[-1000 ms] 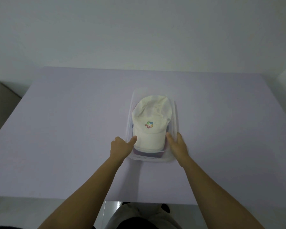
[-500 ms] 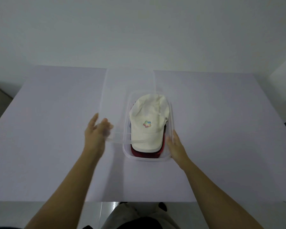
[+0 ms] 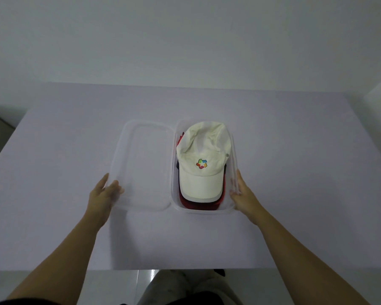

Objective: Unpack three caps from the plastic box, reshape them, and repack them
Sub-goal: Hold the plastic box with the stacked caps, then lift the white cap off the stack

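With the lid (image 3: pixel 144 166) off and flat on the bench (image 3: pixel 295 172) under our spread left hand (image 3: pixel 102 194), our right hand (image 3: pixel 242 194) steadies the box (image 3: pixel 233 150), fingers open against it, all caps (image 3: pixel 204 159) still inside.

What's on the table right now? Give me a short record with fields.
Box: clear plastic box, open, on the lilac table
Lid: clear lid, flat on the table just left of the box
Top cap: white cap with a multicoloured logo, brim toward the person
Beneath: red cap and something dark, mostly hidden
Left hand: fingers on the lid's near left corner
Right hand: against the box's right side
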